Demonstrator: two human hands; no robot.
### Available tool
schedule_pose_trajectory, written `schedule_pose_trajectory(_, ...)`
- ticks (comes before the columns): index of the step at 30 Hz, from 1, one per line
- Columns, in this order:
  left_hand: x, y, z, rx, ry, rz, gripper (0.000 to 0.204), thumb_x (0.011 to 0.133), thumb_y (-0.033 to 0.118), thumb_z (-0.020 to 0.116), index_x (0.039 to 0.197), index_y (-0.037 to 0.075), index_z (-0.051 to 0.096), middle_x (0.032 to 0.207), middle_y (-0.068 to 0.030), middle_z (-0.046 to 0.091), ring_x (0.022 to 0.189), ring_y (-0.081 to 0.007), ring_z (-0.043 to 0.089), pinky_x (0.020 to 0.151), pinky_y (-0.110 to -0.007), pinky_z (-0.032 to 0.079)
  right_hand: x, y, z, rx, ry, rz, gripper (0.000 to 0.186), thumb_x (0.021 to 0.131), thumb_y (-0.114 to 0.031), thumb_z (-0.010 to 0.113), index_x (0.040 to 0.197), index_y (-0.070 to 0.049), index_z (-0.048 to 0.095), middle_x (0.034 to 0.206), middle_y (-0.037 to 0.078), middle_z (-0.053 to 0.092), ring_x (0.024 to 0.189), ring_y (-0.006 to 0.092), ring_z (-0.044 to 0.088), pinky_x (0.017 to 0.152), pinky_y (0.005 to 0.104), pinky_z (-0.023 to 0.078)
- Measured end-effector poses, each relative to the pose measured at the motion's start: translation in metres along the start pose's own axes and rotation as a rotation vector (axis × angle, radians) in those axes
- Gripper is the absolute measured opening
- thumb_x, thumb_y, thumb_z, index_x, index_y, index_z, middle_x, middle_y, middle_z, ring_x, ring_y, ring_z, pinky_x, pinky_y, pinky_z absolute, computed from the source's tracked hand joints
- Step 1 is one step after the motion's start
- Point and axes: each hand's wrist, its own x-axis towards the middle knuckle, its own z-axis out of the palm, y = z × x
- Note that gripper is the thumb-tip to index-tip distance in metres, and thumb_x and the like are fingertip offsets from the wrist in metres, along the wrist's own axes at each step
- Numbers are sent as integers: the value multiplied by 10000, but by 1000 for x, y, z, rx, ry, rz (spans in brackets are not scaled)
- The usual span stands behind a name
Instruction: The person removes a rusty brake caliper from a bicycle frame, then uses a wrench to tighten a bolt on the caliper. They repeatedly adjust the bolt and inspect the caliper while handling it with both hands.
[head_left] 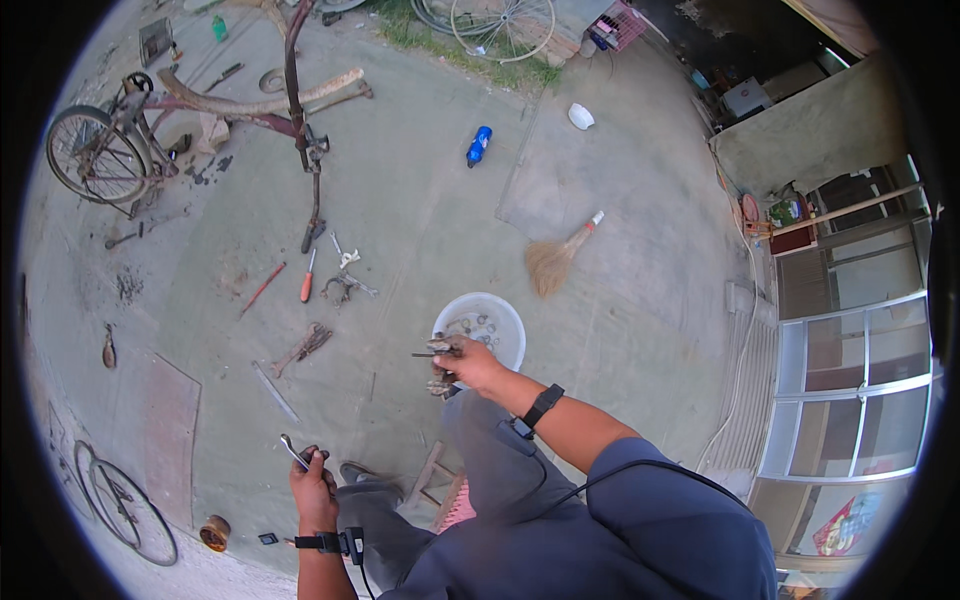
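The right hand (468, 365) grasps a greasy metal part (441, 362) just beside the white basin (500, 322), at its 7 o'clock. The left hand (313, 487) is clenched on a small wrench (293, 452), at 8 o'clock from the basin.

Outdoor yard, sunlit: pale concrete floor (420, 230) with cracks and stains, grass strip (480, 55) along the far edge. Right side: plastered wall (810, 135) and glazed white-framed windows (860, 390). Scattered about: upturned bicycle (110, 140), loose wheel (500, 25), straw broom (555, 258), blue bottle (479, 146), white bowl (580, 116).
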Motion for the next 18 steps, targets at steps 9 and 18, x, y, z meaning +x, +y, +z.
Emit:
schedule_pose_trajectory(9,-120,97,-148,168,144,95,232,899,79,643,1113,62,554,785,-24,593,471,-77,443,382,-224,326,-135,12,-71,-376,461,-224,181,887,-125,681,1015,-14,616,869,88,663,701,194,645,561,331,530)
schedule_pose_trajectory(18,-142,122,-241,224,280,117,231,887,78,638,1099,62,549,650,18,467,430,-70,396,360,-231,285,-225,-1,-28,167,608,58,44,789,-20,647,830,-23,633,711,88,594,547,194,547,460,334,428)
